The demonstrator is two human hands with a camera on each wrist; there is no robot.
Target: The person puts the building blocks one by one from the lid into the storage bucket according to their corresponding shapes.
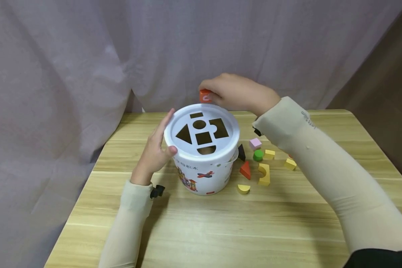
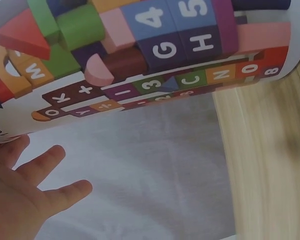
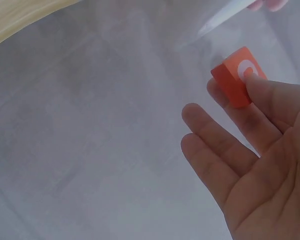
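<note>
Fingers of the right hand pinch an orange block at thumb and fingertip, other fingers straight; block held just above the far rim of the lid, its cut-outs nearer the person. Left hand: fingers relaxed, pressed against the white bucket. Wooden table; loose blocks to the bucket's right; curtain behind.

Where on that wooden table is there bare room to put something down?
The near stretch of the wooden table, between the two sleeves and in front of the white shape-sorter bucket, lies bare. The far right corner is bare too. Right of the bucket it is crowded with small wooden blocks.
</note>
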